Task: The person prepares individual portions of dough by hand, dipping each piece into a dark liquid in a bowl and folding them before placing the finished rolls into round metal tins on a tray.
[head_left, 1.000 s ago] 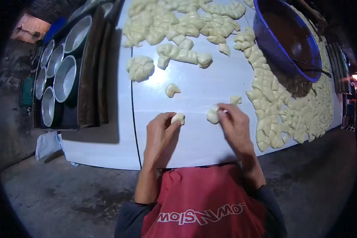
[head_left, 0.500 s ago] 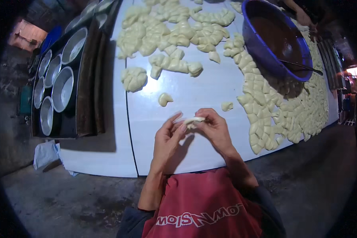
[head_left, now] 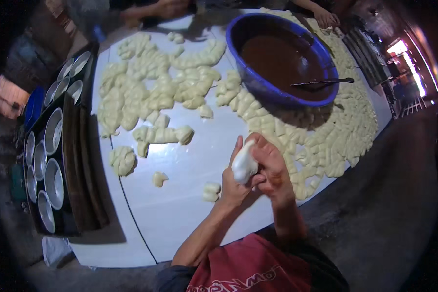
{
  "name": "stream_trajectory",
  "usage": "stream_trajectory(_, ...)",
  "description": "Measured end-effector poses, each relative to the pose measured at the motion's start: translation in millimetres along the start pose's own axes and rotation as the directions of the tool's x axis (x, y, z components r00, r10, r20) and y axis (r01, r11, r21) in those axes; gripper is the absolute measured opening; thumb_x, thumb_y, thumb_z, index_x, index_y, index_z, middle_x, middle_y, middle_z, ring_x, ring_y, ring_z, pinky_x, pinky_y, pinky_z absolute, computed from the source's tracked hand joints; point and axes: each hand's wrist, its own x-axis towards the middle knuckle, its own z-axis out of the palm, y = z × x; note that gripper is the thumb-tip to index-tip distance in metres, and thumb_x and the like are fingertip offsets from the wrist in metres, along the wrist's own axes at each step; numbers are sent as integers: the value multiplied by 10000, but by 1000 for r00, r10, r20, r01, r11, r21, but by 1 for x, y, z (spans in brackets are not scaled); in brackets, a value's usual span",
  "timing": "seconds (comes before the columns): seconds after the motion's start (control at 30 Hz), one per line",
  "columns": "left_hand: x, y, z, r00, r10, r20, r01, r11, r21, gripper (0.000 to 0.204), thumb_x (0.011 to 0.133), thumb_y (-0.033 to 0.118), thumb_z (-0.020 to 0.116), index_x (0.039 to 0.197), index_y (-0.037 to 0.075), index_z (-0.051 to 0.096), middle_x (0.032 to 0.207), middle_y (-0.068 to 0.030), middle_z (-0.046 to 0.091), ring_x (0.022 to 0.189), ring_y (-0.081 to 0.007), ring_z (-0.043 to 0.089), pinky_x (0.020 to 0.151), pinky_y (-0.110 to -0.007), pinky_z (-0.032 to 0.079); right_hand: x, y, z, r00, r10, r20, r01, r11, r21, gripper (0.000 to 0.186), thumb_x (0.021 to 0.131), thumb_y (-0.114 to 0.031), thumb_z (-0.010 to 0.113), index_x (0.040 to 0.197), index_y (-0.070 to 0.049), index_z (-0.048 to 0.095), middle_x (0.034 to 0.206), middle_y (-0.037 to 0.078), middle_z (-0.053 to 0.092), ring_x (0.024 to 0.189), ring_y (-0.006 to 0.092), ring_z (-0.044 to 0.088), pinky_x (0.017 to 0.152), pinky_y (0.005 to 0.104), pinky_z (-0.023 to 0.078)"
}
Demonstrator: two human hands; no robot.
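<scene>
- Both hands together over near part of white table (head_left: 190, 219), clamped on one pale dough piece (head_left: 244, 165)
- L hand (head_left: 234, 189): cupped round lower end + L side of piece, fingers partly hidden behind it
- R hand (head_left: 271, 163): closed on R side, thumb against piece nr its upper end; brownish patch twd wrist
- Dough piece: smooth, glossy, elongated, narrower at top, held btwn the hands; L of the dough spread's near end
- Small dough bits on table, L of hands: double lump (head_left: 211, 191) just beside L forearm, curved lump (head_left: 159, 178) further L
- Round dough cluster (head_left: 123, 161) + short dough row (head_left: 163, 135) beyond these; big dough mass (head_left: 146, 92) past them
- R side: wide dough spread (head_left: 336, 141), many pcs packed edge to edge
- Blue basin (head_left: 246, 75) w/ brown liquid (head_left: 277, 56), dough along its near + R sides; dark-handled utensil (head_left: 326, 82) lies across its R rim
- Far L: dark tray (head_left: 85, 185) w/ round metal tins (head_left: 54, 183)
- Far edge: another person's hand (head_left: 326, 18) nr dough, top R; one more person's hand (head_left: 173, 7) top centre, blurred
</scene>
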Motion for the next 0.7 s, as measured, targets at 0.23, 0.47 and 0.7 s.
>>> stream_trajectory(0.23,-1,35,-19,850,-519,-93,507,853,-124,377,918,89,667,1254,-53,569,1200,-201,636,1000,-231,680,860,-333,564,136,-141,-97,944,-328,28,175,429,-886,190,945,-195,575,1033,-29,603,873,69,654,804,126,615,709,297,484)
stream_trajectory(0.47,11,57,-46,924,-371,-86,380,878,291,310,971,125,613,1245,-20,606,1141,-139,686,856,-128,664,650,-238,518,194,-137,-132,978,209,2,29,-127,-991,261,900,-259,619,959,-5,638,894,96,660,837,169,573,781,333,459)
stream_trajectory(0.7,0,47,-41,897,-434,-86,442,887,135,300,963,130,635,1221,-23,624,1080,-131,706,925,-141,661,680,-211,496,187,-130,-125,994,104,-14,11,-235,-972,286,887,-300,652,972,-27,664,887,53,664,800,169,620,728,335,488)
